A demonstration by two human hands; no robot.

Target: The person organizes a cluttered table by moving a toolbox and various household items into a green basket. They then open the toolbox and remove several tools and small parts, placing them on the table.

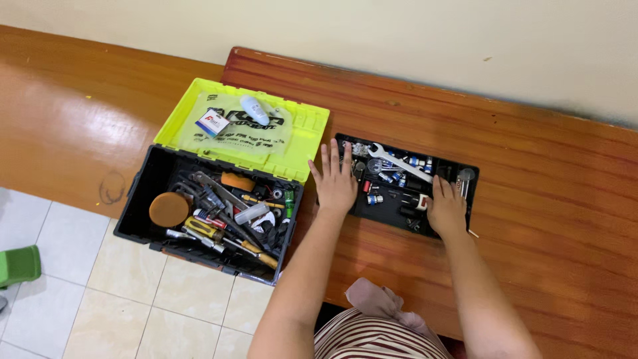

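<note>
Both hands flat, fingers spread, nothing gripped: left hand (335, 183) and right hand (446, 207) on shallow black plastic organiser tray (473, 174), steadying it beside open black toolbox (143, 199).

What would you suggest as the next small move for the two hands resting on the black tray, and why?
Probably curl both hands around the tray's ends and lift it level. The left hand lies flat on the left end of the black tray and the right hand on its right part, gripping nothing. Loose small parts and a wrench lie in it, so tilting might spill them.
</note>
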